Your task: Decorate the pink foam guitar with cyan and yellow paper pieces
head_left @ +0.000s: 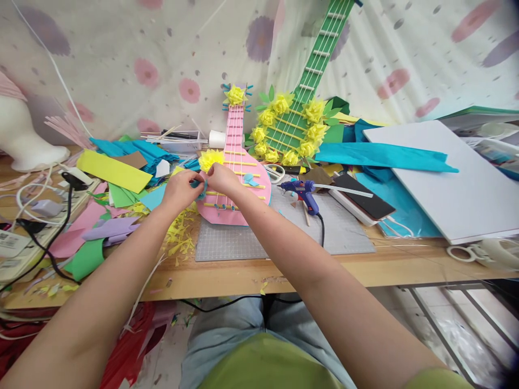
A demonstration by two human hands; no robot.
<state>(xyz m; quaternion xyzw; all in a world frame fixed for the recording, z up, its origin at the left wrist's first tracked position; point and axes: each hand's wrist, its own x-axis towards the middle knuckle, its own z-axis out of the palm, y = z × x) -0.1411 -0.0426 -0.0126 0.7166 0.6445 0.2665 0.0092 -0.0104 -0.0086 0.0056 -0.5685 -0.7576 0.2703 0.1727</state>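
Note:
A pink paper pipa (pixel 259 200) with white strings and yellow bars leans upright on the grey cutting mat. At its left edge, my left hand (pixel 182 188) pinches a blue paper flower (pixel 200 191) just below a yellow paper flower (pixel 211 160). My right hand (pixel 221 179) reaches across the pipa's front, its fingers bent down against the same blue flower; the fingertips are partly hidden. Small blue paper pieces (pixel 251 180) sit on the pink face. A second yellow flower (pixel 235 96) tops the neck.
A blue glue gun (pixel 302 192) lies on the cutting mat (pixel 344 229), its cord running off the front edge. Behind stands a green paper instrument (pixel 312 81) ringed with yellow flowers. Paper scraps (pixel 115 172) and a power strip (pixel 52 216) crowd the left; a white board (pixel 450 178) lies right.

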